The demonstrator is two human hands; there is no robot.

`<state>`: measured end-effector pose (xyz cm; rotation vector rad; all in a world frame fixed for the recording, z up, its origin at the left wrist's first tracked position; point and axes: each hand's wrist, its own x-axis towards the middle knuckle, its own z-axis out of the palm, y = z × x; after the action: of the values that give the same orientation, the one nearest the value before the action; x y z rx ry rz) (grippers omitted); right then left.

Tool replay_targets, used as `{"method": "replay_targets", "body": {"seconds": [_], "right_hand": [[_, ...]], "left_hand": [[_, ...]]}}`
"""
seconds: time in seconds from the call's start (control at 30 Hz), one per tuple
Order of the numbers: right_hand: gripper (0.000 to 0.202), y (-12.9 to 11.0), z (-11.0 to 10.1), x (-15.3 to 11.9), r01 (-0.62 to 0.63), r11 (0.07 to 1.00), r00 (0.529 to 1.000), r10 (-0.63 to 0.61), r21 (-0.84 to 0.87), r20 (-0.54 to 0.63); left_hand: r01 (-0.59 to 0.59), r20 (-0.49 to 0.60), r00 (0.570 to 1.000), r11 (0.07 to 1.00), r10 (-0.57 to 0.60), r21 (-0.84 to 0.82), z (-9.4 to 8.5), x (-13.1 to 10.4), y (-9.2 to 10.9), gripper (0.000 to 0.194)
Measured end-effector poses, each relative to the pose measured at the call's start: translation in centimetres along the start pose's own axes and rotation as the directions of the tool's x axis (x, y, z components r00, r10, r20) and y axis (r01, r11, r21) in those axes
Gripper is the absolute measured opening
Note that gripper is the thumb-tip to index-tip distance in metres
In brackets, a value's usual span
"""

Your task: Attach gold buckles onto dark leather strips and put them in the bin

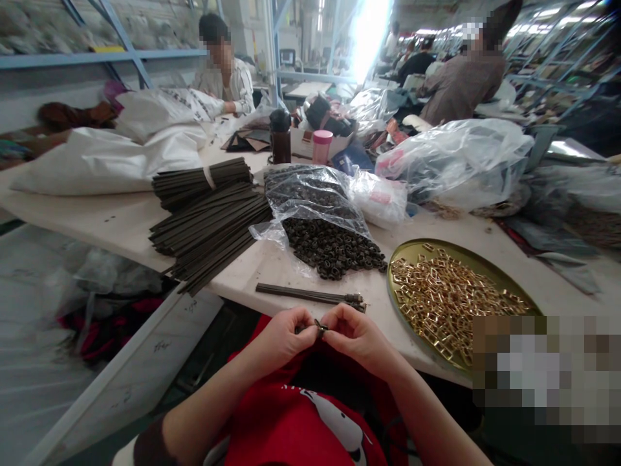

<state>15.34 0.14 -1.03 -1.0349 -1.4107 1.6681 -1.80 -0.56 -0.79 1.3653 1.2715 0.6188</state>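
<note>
Pinches a small dark piece in the fingertips of left hand and right hand, close together at the near edge of the worktop; too small to read in detail. Just beyond, by the same edge: dark strips side by side, fittings at right ends. Toward right, along near edge: golden tray heaped with gold-coloured frames. Mid-worktop: black loops at the mouth of a clear bag. Left of these: strip bundles, reaching the near edge. Farther back: dark bottle, pink-lidded jar. Toward far edge, left: a person.
</note>
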Motion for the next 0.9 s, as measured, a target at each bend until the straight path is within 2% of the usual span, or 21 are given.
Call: {"method": "replay_targets", "body": {"seconds": [0.17, 0.33, 0.57, 0.63, 0.7, 0.8, 0.83, 0.9], "right_hand": [[0.024, 0.1, -0.1, 0.0, -0.049, 0.992, 0.999, 0.047, 0.12, 0.02], [0.023, -0.1, 0.0, 0.0, -0.108, 0.982, 0.994, 0.107, 0.153, 0.013], [0.022, 0.4, 0.6, -0.1, -0.032, 0.999, 0.987, 0.034, 0.017, -0.155], [0.018, 0.8, 1.0, -0.3, 0.012, 0.996, 0.973, -0.033, -0.09, -0.229], [0.011, 1.3, 1.4, -0.5, 0.123, 0.958, 0.938, -0.198, -0.258, -0.286], [0.006, 1.7, 1.9, -0.7, 0.318, 0.823, 0.844, -0.472, -0.47, -0.256], [0.008, 1.7, 2.0, -0.7, 0.355, 0.788, 0.819, -0.522, -0.503, -0.238], [0.011, 1.7, 2.1, -0.6, 0.382, 0.759, 0.801, -0.557, -0.527, -0.221]], "left_hand": [[0.018, 0.013, 1.0, 1.0, -0.018, 0.005, 0.0, -0.1, 0.2, 0.015], [0.03, 0.077, 0.997, 0.999, -0.027, -0.039, -0.2, -0.3, 0.8, 0.015], [-0.038, 0.013, 0.999, 0.998, 0.037, 0.052, -0.2, -0.5, 1.0, 0.017], [-0.053, -0.004, 0.999, 0.997, 0.053, 0.053, -0.1, -0.5, 1.1, 0.019], [-0.058, -0.016, 0.998, 0.998, 0.059, 0.03, -0.1, -0.5, 1.1, 0.02], [-0.062, -0.017, 0.998, 0.998, 0.062, -0.018, 0.0, -0.7, 1.3, 0.022], [-0.062, -0.013, 0.998, 0.998, 0.062, -0.029, 0.1, -0.8, 1.4, 0.022], [-0.05, -0.004, 0.999, 0.997, 0.05, -0.061, 0.1, -1.0, 1.5, 0.024]]}}
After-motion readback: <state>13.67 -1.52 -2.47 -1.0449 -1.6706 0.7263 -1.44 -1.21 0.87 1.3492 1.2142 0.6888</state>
